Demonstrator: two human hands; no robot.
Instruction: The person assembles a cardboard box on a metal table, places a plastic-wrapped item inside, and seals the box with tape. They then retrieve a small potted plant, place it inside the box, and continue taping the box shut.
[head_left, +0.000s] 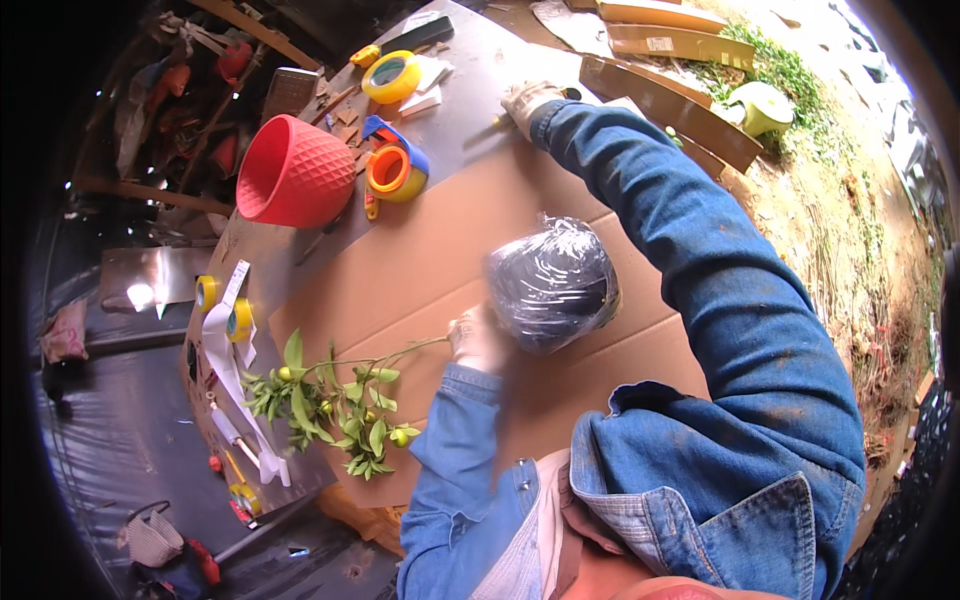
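Observation:
My left hand, in a pale glove, grips the stem of a small citrus plant with green fruits. The plant lies sideways, its leafy top to the left. Right of this hand is the plant's base, a dark rounded bundle wrapped in clear plastic film, resting on a flat cardboard sheet. My right hand, also gloved, is stretched out to the table's far side. Its fingers are closed around a slim tool; a dark end and a blurred yellowish part show, but its kind is unclear.
A red textured pot, an orange-and-blue tape dispenser and a yellow tape roll stand at the metal table's upper left. More tape rolls and white strips lie along the left edge. Folded cardboard is beyond the right arm.

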